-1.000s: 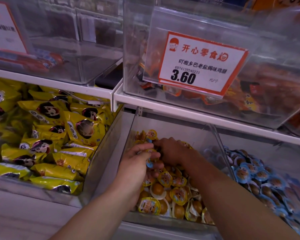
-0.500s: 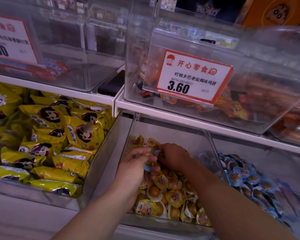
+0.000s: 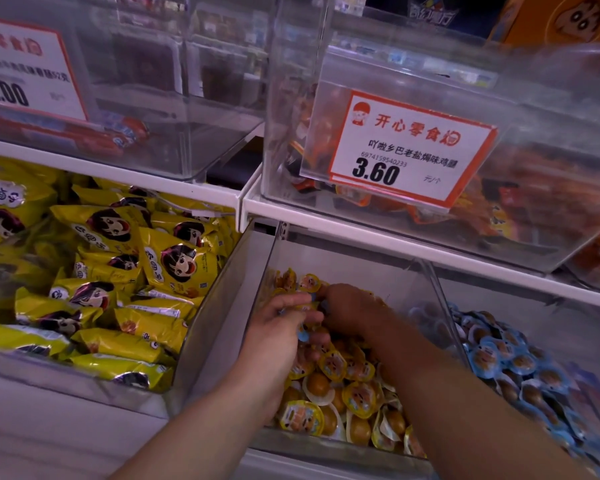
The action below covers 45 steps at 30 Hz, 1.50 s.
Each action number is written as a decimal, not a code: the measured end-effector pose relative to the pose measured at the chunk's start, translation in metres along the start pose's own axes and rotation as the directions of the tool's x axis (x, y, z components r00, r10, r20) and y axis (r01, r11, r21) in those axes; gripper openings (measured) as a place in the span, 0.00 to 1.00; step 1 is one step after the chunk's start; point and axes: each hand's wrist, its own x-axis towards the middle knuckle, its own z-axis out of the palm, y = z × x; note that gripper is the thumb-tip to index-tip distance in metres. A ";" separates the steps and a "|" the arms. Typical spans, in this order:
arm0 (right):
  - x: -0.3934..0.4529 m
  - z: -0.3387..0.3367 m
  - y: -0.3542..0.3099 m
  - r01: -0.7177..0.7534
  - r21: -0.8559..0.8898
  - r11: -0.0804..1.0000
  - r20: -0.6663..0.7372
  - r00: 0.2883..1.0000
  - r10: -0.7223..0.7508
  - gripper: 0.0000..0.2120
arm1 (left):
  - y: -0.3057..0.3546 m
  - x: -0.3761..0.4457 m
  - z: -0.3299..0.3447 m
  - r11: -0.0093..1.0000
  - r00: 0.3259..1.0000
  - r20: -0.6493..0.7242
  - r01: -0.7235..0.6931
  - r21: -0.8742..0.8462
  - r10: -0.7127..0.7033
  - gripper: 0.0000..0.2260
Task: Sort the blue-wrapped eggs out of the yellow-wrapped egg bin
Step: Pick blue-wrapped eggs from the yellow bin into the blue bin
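A clear bin [image 3: 340, 448] on the lower shelf holds several yellow-wrapped eggs [image 3: 359, 396]. Both my hands are inside it, near the back. My left hand [image 3: 278, 327] has its fingers curled round blue-wrapped eggs [image 3: 302, 335], whose blue edges show between the fingers. My right hand [image 3: 350, 306] is curled over the pile just to the right, knuckles up; a bit of blue shows at its fingertips, but what it holds is hidden. The neighbouring bin on the right holds several blue-wrapped eggs [image 3: 499, 355].
A clear divider wall [image 3: 444, 306] separates the two egg bins. To the left, a bin holds yellow snack packets [image 3: 125, 271]. A white shelf [image 3: 395, 233] with a bin and a 3.60 price tag [image 3: 406, 150] overhangs the egg bins closely.
The camera has tilted up a little, so the bins sit lower in view. Both hands stay together at the back of the yellow bin, with the left fingers closing tighter.
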 end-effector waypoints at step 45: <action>-0.181 -0.049 0.089 -0.156 0.670 0.726 -0.373 0.775 0.510 0.14 | -0.025 0.010 -0.015 -0.269 0.873 0.434 -0.373 0.888 0.221 0.28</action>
